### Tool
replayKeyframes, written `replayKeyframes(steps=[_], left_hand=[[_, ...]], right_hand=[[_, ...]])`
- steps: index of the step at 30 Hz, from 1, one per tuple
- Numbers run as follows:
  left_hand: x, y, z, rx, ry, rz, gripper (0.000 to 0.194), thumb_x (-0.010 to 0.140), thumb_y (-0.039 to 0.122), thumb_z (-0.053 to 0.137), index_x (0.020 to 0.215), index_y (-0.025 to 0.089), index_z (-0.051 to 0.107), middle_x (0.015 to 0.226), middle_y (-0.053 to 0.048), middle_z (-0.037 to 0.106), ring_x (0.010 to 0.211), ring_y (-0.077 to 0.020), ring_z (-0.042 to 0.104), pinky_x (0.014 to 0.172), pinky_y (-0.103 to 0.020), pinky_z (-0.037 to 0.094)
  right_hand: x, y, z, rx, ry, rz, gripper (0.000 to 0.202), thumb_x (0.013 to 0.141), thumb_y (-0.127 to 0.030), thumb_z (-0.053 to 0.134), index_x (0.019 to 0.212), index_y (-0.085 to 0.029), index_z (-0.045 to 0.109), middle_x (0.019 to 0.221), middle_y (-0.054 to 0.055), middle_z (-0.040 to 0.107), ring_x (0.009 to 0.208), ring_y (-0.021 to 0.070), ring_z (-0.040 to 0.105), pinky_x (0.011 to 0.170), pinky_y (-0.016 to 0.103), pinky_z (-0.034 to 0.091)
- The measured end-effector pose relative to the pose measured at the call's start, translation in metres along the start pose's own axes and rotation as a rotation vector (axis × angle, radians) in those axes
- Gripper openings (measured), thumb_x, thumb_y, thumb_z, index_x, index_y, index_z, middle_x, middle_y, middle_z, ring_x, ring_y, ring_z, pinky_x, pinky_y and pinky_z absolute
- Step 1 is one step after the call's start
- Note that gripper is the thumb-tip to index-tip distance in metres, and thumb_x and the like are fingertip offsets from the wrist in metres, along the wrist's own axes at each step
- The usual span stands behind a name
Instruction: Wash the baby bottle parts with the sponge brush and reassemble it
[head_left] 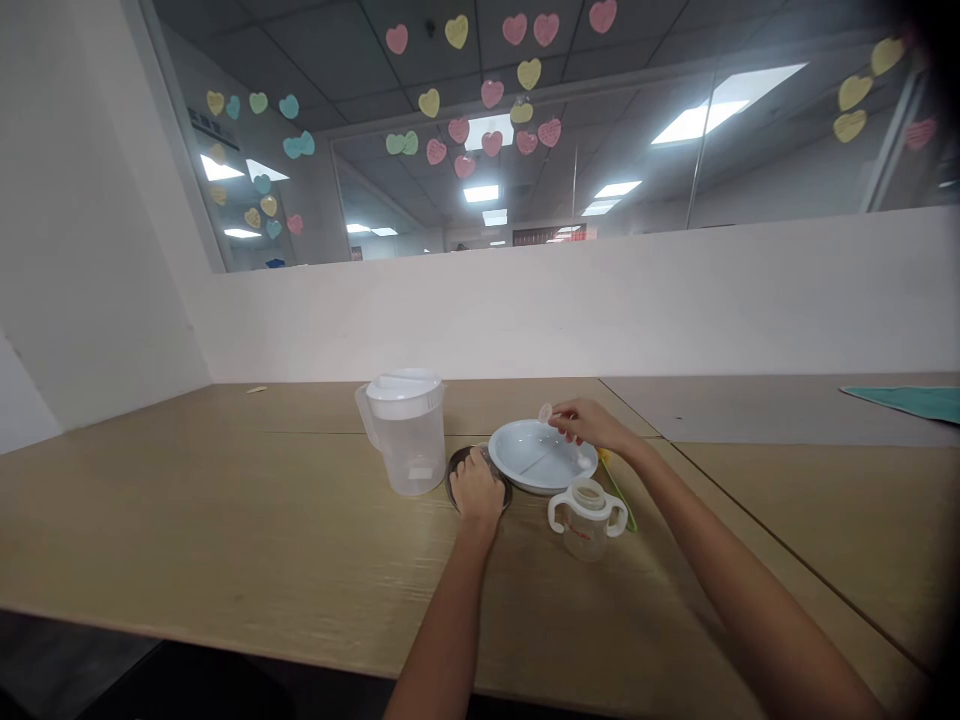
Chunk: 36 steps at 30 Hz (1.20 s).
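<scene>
Step in hand, as judged: spooning at the divided dish, with the dark lid steadied alongside.

1. Right hand [592, 425]. Reaches in over the far rim of the white divided dish [541, 457]. Fingers [571, 420] pinched narrow around the handle of a small white spoon [564, 436]; the handle end rises past the hand toward the wall, the bowl end lies low near the dish's right rim. Whether the spoon carries anything is too small to tell.

2. Left hand [477, 490]. Lies flat on a dark round lid [480, 478], fingers curled loosely over its top, covering most of it. It looks more a pressing hold than a lift, though the view is too distant to be sure.

3. White divided dish. Sits on the desk [225, 520] about mid-width, set back toward the far edge, just right of the lid and touching or nearly touching it. Compartments appear bare.

4. Clear pitcher [405, 432] with white lid. Upright, just left of the dark lid, handle facing the desk's left end.

5. Two-handled cup [587, 516], clear, no top fitted. Upright, just in front of the dish on the near side.

6. Green and yellow utensil [616, 487]. Lies on the desk between the dish and the right forearm, partly hidden by the cup.

Next move, as judged: calls for a steady wrist, keeping the spoon level while it travels from the dish, and a clear line past the cup's handles.
</scene>
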<state>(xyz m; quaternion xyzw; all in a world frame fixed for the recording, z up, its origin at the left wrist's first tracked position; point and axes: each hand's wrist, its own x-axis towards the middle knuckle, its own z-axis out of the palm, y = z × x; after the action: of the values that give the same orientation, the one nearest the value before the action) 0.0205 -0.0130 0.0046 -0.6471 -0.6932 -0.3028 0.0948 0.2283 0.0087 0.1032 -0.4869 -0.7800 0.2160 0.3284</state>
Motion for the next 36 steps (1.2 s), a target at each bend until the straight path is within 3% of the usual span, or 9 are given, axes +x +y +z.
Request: replayKeyframes(steps=[4, 9, 11, 20, 24, 27, 31, 36], left_hand=[[0.000, -0.001, 0.001, 0.008, -0.037, 0.004, 0.034, 0.074, 0.008, 0.047, 0.107, 0.014, 0.050, 0.097, -0.013, 0.064, 0.097, -0.0259, 0.056, 0.077, -0.033, 0.038], [0.003, -0.001, -0.003, -0.041, 0.007, -0.052, 0.027, 0.075, 0.011, 0.047, 0.101, 0.015, 0.051, 0.092, -0.011, 0.064, 0.093, -0.0249, 0.058, 0.076, -0.032, 0.038], [0.006, -0.001, -0.006, -0.086, 0.031, -0.071, 0.025, 0.076, 0.014, 0.047, 0.101, 0.015, 0.051, 0.090, -0.010, 0.064, 0.092, -0.0241, 0.059, 0.075, -0.032, 0.038], [0.006, -0.001, -0.012, -0.317, 0.255, 0.022, 0.027, 0.078, 0.011, 0.042, 0.103, 0.017, 0.050, 0.086, -0.005, 0.060, 0.087, -0.0198, 0.057, 0.078, -0.032, 0.040], [0.004, 0.001, -0.013, -0.396, 0.349, 0.120, 0.026, 0.079, 0.009, 0.041, 0.102, 0.016, 0.051, 0.091, -0.006, 0.059, 0.091, -0.0205, 0.054, 0.082, -0.034, 0.040], [0.002, 0.005, -0.012, -0.418, 0.393, 0.270, 0.022, 0.085, 0.012, 0.038, 0.101, 0.016, 0.053, 0.095, -0.007, 0.060, 0.091, -0.0203, 0.053, 0.082, -0.034, 0.042], [-0.001, 0.010, -0.008, -0.465, 0.418, 0.504, 0.024, 0.088, 0.011, 0.037, 0.104, 0.018, 0.053, 0.097, -0.007, 0.060, 0.093, -0.0173, 0.054, 0.083, -0.030, 0.043], [-0.003, 0.012, -0.009, -0.526, 0.482, 0.524, 0.021, 0.089, 0.014, 0.039, 0.104, 0.017, 0.054, 0.097, -0.007, 0.059, 0.093, -0.0165, 0.055, 0.084, -0.031, 0.044]], right_hand=[[-0.019, -0.032, -0.021, 0.077, -0.073, -0.056, 0.025, 0.076, -0.035, 0.052, 0.075, -0.013, 0.063, 0.063, 0.003, 0.058, 0.052, 0.0107, 0.055, 0.045, 0.019, 0.042], [-0.034, -0.051, -0.024, 0.078, -0.284, -0.055, 0.029, 0.074, -0.037, 0.056, 0.087, -0.014, 0.066, 0.063, 0.002, 0.060, 0.054, 0.0111, 0.056, 0.047, 0.020, 0.044], [-0.036, -0.053, -0.022, 0.072, -0.344, -0.067, 0.028, 0.075, -0.037, 0.055, 0.088, -0.014, 0.065, 0.061, 0.002, 0.059, 0.054, 0.0111, 0.055, 0.047, 0.021, 0.044], [-0.037, -0.054, -0.024, 0.049, -0.363, -0.076, 0.024, 0.073, -0.037, 0.054, 0.082, -0.016, 0.059, 0.066, 0.002, 0.061, 0.060, 0.0132, 0.055, 0.052, 0.023, 0.044], [-0.037, -0.047, -0.028, -0.167, -0.412, -0.115, 0.022, 0.062, -0.036, 0.063, 0.065, -0.017, 0.052, 0.062, -0.002, 0.054, 0.058, 0.0112, 0.049, 0.051, 0.022, 0.036], [-0.036, -0.041, -0.028, -0.314, -0.482, -0.067, 0.026, 0.055, -0.034, 0.068, 0.061, -0.018, 0.048, 0.058, -0.004, 0.048, 0.056, 0.0101, 0.045, 0.048, 0.022, 0.032], [-0.037, -0.036, -0.026, -0.327, -0.504, 0.062, 0.033, 0.051, -0.033, 0.070, 0.075, -0.018, 0.054, 0.069, -0.002, 0.056, 0.059, 0.0123, 0.051, 0.048, 0.022, 0.035], [-0.042, -0.043, -0.027, -0.242, -0.517, 0.043, 0.064, 0.047, -0.032, 0.075, 0.107, -0.022, 0.056, 0.092, 0.003, 0.061, 0.066, 0.0153, 0.058, 0.053, 0.025, 0.043]])
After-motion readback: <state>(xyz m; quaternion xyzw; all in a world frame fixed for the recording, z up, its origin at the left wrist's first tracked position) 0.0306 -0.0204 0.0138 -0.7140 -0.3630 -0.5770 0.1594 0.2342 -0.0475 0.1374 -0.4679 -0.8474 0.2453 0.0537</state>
